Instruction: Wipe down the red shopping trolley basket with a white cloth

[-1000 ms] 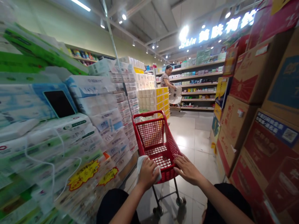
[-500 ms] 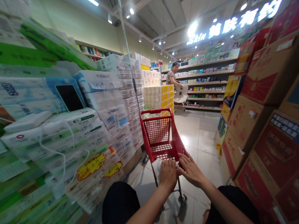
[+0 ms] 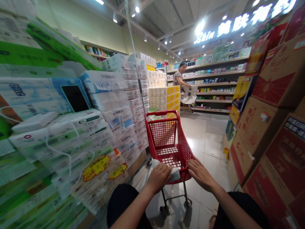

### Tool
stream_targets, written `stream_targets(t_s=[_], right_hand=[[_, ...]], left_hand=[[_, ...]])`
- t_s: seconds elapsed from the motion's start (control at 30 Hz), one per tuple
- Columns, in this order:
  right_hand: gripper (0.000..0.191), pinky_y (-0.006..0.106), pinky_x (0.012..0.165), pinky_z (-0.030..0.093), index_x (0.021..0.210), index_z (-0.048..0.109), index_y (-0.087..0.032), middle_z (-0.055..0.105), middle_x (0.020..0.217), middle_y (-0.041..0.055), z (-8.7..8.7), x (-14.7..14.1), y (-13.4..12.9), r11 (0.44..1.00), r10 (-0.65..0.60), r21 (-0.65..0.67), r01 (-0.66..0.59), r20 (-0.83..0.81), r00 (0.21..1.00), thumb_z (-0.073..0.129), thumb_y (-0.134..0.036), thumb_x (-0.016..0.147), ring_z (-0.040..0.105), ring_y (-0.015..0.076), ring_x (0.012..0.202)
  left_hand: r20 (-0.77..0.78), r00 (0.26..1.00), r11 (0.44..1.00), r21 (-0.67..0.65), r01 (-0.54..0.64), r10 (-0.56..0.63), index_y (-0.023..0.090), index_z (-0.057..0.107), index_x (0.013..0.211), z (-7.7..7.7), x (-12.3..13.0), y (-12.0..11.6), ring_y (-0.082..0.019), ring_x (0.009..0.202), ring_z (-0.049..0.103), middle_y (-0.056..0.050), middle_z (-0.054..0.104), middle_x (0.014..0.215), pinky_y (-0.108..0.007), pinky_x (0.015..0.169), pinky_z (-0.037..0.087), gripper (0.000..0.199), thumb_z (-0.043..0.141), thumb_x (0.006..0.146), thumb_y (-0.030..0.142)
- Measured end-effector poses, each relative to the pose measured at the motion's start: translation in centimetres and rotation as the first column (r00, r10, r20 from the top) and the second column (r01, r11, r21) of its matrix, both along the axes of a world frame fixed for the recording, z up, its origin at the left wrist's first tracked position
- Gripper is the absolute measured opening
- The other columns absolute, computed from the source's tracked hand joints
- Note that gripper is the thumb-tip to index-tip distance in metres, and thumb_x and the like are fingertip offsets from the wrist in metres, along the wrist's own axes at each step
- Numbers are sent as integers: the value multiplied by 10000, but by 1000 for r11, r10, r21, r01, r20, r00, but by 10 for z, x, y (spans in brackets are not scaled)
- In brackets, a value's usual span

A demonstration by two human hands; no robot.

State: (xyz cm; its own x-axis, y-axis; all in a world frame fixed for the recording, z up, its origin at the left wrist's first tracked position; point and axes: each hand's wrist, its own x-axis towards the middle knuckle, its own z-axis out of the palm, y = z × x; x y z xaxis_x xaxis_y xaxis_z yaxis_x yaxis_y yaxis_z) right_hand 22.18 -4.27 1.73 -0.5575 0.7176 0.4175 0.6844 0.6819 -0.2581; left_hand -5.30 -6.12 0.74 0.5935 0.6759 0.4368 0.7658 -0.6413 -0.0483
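Note:
A red plastic shopping cart (image 3: 163, 132) with mesh sides stands on metal legs and casters between my knees. My left hand (image 3: 159, 175) is closed over a white cloth (image 3: 175, 175) and presses it on the near rim of the cart, at the left. Part of the cloth shows on either side of the fingers. At the near right corner, my right hand (image 3: 199, 173) grips the same rim with its fingers bent over the edge; its thumb is partly hidden.
Stacks of wrapped tissue packs (image 3: 119, 117) rise on the left, with a phone (image 3: 75, 98) and white cables on them. Cardboard cartons (image 3: 259, 122) are piled on the right. Farther back, a person (image 3: 179, 78) stands by stocked shelves (image 3: 214, 81), holding a pale sheet-like thing.
My left hand has slid left along the rim with the cloth. My right hand has moved away from it to the right corner, so the near rim between them now shows.

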Motion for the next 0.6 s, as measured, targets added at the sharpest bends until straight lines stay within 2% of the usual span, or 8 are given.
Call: stream_targets(t_s=[0.1, 0.17, 0.27, 0.37, 0.47, 0.6], right_hand=[[275, 492, 1185, 225, 1078, 580, -272, 622, 1193, 7, 3, -3, 0, 1000, 8, -14, -8, 0, 1000, 328, -333, 986, 506, 183, 1205], [275, 503, 1185, 218, 1070, 578, -269, 620, 1195, 12, 2, -6, 2, 1000, 6, -18, -6, 1, 1000, 324, -329, 986, 503, 189, 1207], [263, 511, 1180, 223, 1049, 575, -267, 619, 1192, 18, 0, -9, 4, 1000, -10, -16, 10, -5, 1000, 330, -333, 982, 503, 198, 1203], [240, 507, 1182, 222, 1025, 566, -259, 619, 1172, 24, -1, -11, 5, 1000, -27, -9, 27, -10, 1000, 348, -347, 977, 506, 201, 1191], [219, 514, 1183, 217, 1010, 556, -257, 617, 1154, 24, -1, -9, 4, 999, -43, 1, 43, -13, 999, 362, -352, 974, 514, 204, 1171], [220, 512, 1188, 212, 1026, 560, -263, 615, 1159, 19, -2, -4, 2, 999, -49, 14, 49, -11, 999, 363, -348, 977, 515, 203, 1170]], left_hand=[[22, 1000, 998, 58, -6, 4, 237, 524, 1175, -1, -20, 3, -226, 1100, 540, -51, 609, 1080, -427, 1072, 362, 274, 526, 941, 379], [50, 998, 996, 79, -31, 27, 232, 539, 1129, -4, -22, 5, -216, 1083, 549, -42, 616, 1048, -434, 1102, 340, 238, 531, 939, 375], [67, 997, 995, 86, -56, 50, 222, 557, 993, -8, -15, 10, -203, 958, 576, -25, 618, 923, -429, 1071, 371, 174, 539, 934, 385], [50, 997, 995, 84, -56, 52, 209, 547, 881, -9, -6, 15, -200, 878, 575, -24, 608, 847, -397, 994, 415, 223, 545, 925, 428], [35, 998, 995, 83, -61, 58, 205, 545, 860, -10, -1, 16, -204, 860, 569, -30, 607, 833, -378, 943, 420, 255, 528, 931, 449], [31, 997, 994, 82, -71, 69, 206, 542, 861, -11, 5, 14, -201, 851, 554, -22, 609, 827, -373, 953, 394, 249, 536, 929, 445]])
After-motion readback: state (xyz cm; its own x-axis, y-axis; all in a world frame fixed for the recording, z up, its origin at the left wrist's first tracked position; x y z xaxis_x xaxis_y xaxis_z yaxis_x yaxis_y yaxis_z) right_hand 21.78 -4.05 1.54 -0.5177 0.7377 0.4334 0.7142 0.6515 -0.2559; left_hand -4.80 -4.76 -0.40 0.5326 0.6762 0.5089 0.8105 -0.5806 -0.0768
